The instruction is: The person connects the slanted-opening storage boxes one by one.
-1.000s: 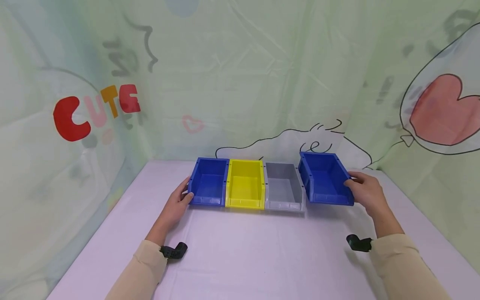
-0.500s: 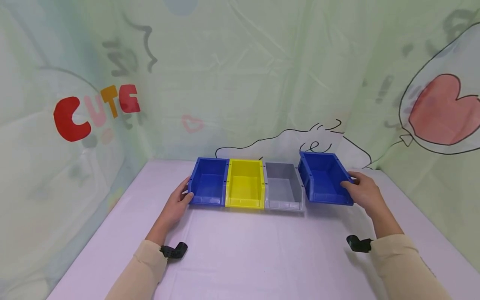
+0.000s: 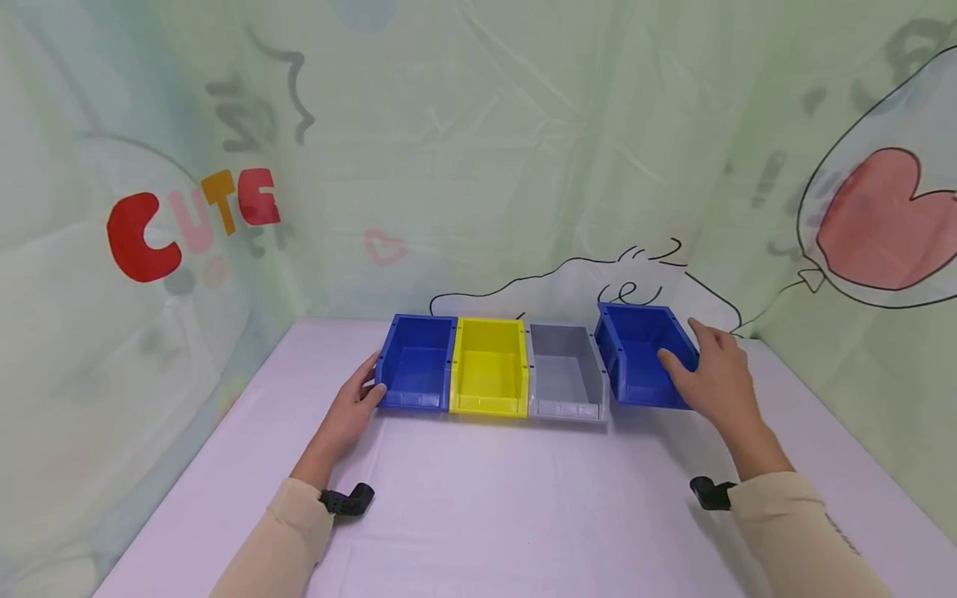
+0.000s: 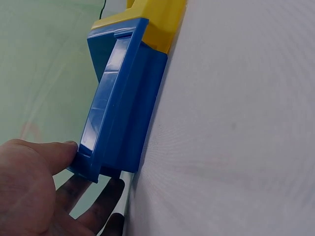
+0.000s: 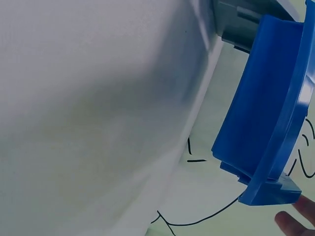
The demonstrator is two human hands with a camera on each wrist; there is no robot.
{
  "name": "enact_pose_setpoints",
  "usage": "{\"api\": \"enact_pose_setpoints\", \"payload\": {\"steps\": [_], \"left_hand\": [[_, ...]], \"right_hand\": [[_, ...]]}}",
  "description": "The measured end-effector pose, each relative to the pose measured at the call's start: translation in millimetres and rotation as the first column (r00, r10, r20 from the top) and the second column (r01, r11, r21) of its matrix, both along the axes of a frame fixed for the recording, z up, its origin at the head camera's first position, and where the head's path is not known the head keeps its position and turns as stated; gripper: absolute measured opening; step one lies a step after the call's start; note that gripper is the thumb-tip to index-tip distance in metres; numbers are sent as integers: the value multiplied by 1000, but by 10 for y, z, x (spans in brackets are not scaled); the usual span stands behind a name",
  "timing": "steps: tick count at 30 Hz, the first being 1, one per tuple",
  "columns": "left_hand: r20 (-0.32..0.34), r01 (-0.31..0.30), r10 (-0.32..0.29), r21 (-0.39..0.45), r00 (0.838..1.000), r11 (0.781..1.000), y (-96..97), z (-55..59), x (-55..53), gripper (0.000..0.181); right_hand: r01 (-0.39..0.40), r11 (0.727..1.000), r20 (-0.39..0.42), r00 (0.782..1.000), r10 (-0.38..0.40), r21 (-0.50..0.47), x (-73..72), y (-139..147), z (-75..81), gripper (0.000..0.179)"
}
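Observation:
Four storage bins stand side by side: a left blue bin (image 3: 414, 365), a yellow bin (image 3: 489, 370), a grey bin (image 3: 566, 374) and a right blue bin (image 3: 646, 357). My left hand (image 3: 353, 407) holds the left blue bin at its outer front corner, thumb on the front and fingers along the side. In the right wrist view the right blue bin (image 5: 268, 98) sits clear of the white table, next to the grey bin (image 5: 238, 22). My right hand (image 3: 718, 378) is at its outer side, fingers spread and thumb over the rim.
A white cloth covers the table (image 3: 508, 507), and the right blue bin casts a shadow on it. Behind hangs a printed curtain (image 3: 478, 166), close to the bins' backs. Black wrist cameras (image 3: 347, 501) are strapped over both beige sleeves (image 3: 792, 515).
My right hand has loosened from the right blue bin's side, spread its fingers and shifted left, its thumb now over the rim. The bins and my left hand look unmoved.

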State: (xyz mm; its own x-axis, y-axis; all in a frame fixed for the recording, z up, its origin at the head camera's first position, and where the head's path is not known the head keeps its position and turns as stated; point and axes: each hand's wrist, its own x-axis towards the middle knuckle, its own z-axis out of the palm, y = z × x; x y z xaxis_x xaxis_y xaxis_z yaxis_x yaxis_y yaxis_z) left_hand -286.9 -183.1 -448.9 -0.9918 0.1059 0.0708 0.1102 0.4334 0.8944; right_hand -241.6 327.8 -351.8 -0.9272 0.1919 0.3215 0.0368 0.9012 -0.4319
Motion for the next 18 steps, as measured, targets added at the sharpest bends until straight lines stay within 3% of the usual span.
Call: {"api": "enact_pose_setpoints", "payload": {"steps": [7,18], "left_hand": [[-6,1,-1,-4,1000,1000,-3,-6,6,62],[-10,8,-8,11,1000,1000,-3,-4,7,61]], "right_hand": [[-87,996,-76,993,87,9,25,-50,-25,78],[-225,970,-133,963,236,87,19,-178,-16,72]]}}
